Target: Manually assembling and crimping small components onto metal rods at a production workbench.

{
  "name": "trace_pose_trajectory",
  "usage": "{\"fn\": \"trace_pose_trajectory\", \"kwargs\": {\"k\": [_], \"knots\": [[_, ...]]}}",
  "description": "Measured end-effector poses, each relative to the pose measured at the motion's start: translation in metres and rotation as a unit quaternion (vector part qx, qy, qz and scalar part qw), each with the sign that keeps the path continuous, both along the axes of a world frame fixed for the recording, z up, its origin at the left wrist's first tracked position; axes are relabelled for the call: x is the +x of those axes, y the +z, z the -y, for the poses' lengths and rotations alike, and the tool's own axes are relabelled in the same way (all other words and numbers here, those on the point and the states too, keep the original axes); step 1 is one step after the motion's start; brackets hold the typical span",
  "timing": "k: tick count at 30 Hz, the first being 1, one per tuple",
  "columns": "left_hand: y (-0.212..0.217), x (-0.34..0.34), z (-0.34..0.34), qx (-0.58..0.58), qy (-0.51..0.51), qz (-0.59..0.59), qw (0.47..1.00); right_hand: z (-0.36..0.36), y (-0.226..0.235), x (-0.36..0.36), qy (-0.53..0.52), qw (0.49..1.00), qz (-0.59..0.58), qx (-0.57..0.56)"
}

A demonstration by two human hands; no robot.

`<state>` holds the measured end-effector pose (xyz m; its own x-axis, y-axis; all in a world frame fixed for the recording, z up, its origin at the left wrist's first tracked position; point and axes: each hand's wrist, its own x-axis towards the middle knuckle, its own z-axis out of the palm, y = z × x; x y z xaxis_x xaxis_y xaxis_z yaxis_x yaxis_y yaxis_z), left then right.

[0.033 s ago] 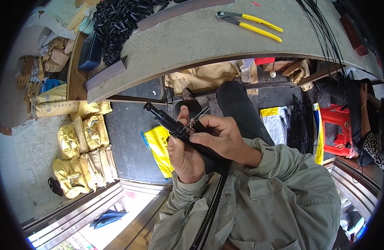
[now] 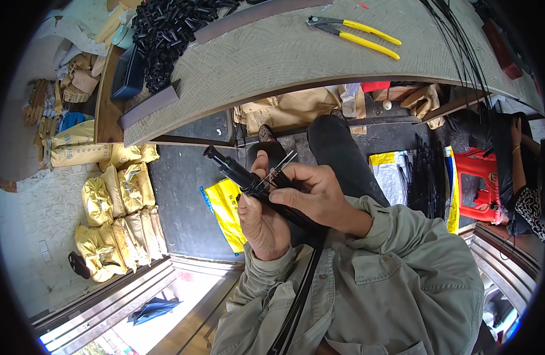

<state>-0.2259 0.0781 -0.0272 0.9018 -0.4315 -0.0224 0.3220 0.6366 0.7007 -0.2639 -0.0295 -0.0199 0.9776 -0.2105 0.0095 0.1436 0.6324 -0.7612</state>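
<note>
Yellow sacks (image 2: pixel 115 219) stacked lower left; yellow packet (image 2: pixel 226 212) under hands. Left hand (image 2: pixel 261 222) clenched round black rod bundle (image 2: pixel 243 177); right hand (image 2: pixel 317 192) pinching thin rods (image 2: pixel 279 164).

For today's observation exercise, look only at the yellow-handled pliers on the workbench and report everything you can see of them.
The yellow-handled pliers lie flat on the pale woven-patterned workbench top, near its far edge. They have two slim yellow handles, spread slightly apart, and dark grey metal jaws pointing to the person's left. Whether the jaws are quite closed cannot be told. Nothing touches them; both hands are well away, below the bench.
</note>
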Motion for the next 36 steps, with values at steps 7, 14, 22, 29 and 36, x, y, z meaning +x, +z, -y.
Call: {"fn": "trace_pose_trajectory", "kwargs": {"k": [7,14,22,29,36], "knots": [[0.004,0.000,0.003,-0.003,-0.004,-0.014,1.000,0.013,-0.017,0.007,0.123,0.990,-0.024,0.066],[0.031,0.017,-0.011,0.199,-0.139,0.036,0.969,0.017,-0.005,0.006,0.160,0.979,0.003,0.127],[0.035,-0.005,0.011,0.238,0.171,0.340,0.894,-0.009,0.003,0.020,-0.130,0.947,0.231,-0.182],[0.012,-0.005,-0.007,0.148,0.211,0.185,0.949,-0.022,-0.003,0.006,-0.083,0.979,0.075,-0.170],[-0.005,-0.004,-0.016,0.178,0.272,0.199,0.925,-0.035,-0.027,0.020,-0.065,0.985,0.121,-0.107]]}}
